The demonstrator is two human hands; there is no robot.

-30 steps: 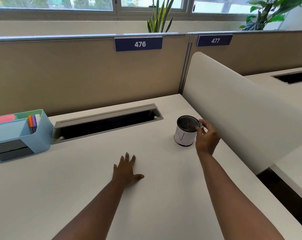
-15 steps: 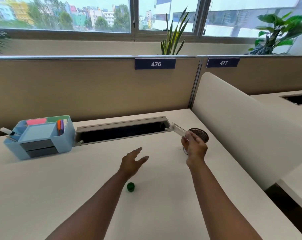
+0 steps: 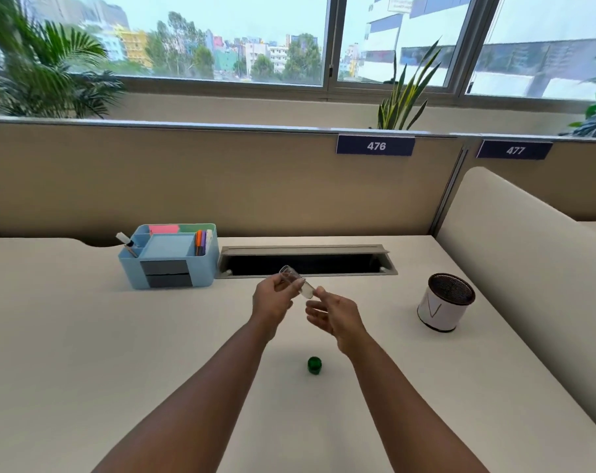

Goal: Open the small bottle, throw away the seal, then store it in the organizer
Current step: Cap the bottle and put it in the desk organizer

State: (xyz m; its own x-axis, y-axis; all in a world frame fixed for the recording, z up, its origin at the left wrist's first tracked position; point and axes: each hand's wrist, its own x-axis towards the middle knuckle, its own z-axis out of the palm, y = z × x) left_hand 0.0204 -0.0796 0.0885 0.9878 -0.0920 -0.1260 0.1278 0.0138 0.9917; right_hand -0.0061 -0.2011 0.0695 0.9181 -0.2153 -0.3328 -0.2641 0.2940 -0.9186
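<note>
The small clear bottle (image 3: 296, 282) is held tilted above the middle of the desk, without its cap. My left hand (image 3: 272, 300) grips its upper part between thumb and fingers. My right hand (image 3: 337, 314) is just to the right with fingers spread, its index fingertip touching the bottle's lower end. The green cap (image 3: 314, 365) stands on the desk below and between my forearms. The light blue organizer (image 3: 132, 268) stands at the back left, with pens, sticky notes and two grey drawers. The seal is not visible.
A small white bin with a dark mesh top (image 3: 443, 307) stands at the right, next to the cream side divider (image 3: 514, 268). An open cable slot (image 3: 306, 262) runs along the back of the desk. A beige partition (image 3: 221, 186) closes off the back.
My right hand brought the bottle from the bin leftward to the desk's middle. My left hand lifted off the desk and took hold of it. The view tilted up.
</note>
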